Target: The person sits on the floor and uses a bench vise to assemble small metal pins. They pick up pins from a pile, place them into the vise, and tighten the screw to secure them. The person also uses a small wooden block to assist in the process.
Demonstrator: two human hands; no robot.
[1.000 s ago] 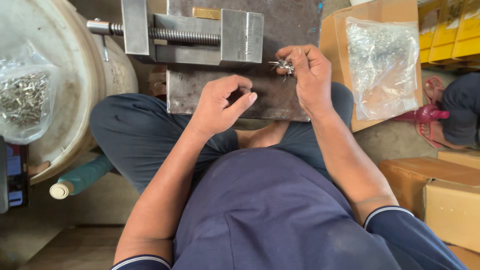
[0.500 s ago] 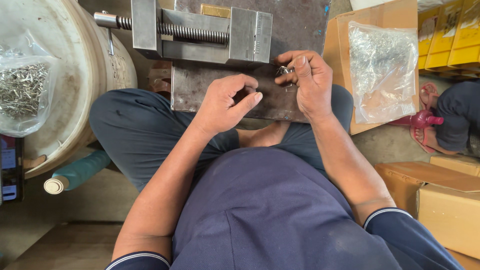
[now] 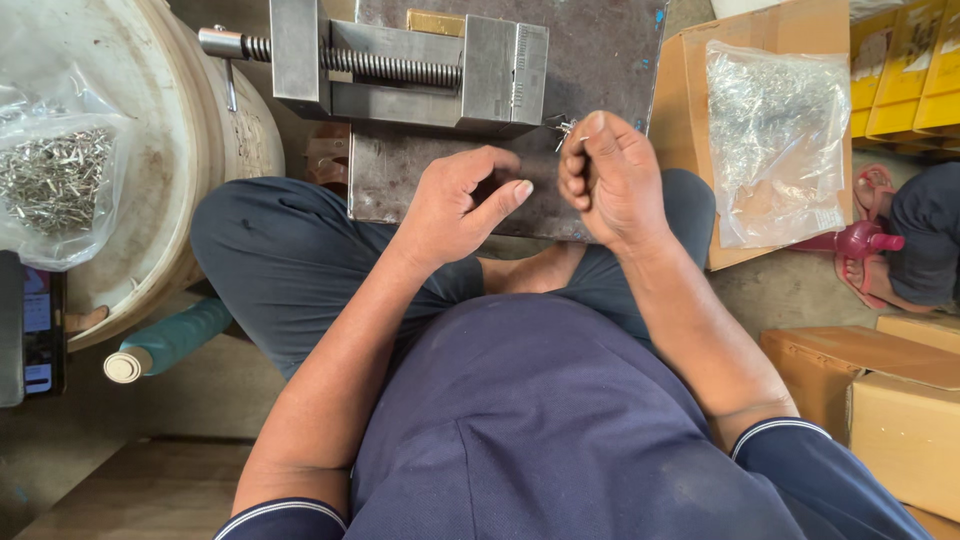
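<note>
Over the dark steel plate (image 3: 610, 40) that rests across my lap, I have both hands working just in front of the machine vise (image 3: 400, 65). My right hand (image 3: 612, 180) is curled almost to a fist, and its fingers (image 3: 590, 130) pinch a small cluster of bright metal parts (image 3: 566, 128) at the tip of thumb and forefinger, held just beside the vise's near corner and, as far as I can tell, not touching it. How many pieces are in that pinch is too small for me to tell. My left hand (image 3: 462, 205) sits on the plate with its fingers loosely bent and the thumb stretched toward the right hand; I cannot tell whether anything lies inside its curl.

I judge this to be the step of sorting or fitting one small piece out of the pinch. The next move, as I read it, calls for a fine, steady fingertip grip, since parts this small would slip and drop into my lap easily.

A clear bag of similar metal pieces (image 3: 55, 180) lies on the white drum (image 3: 200, 170) to my left, well apart, and another clear bag (image 3: 775, 140) rests on a cardboard box (image 3: 680, 90) to my right.
</note>
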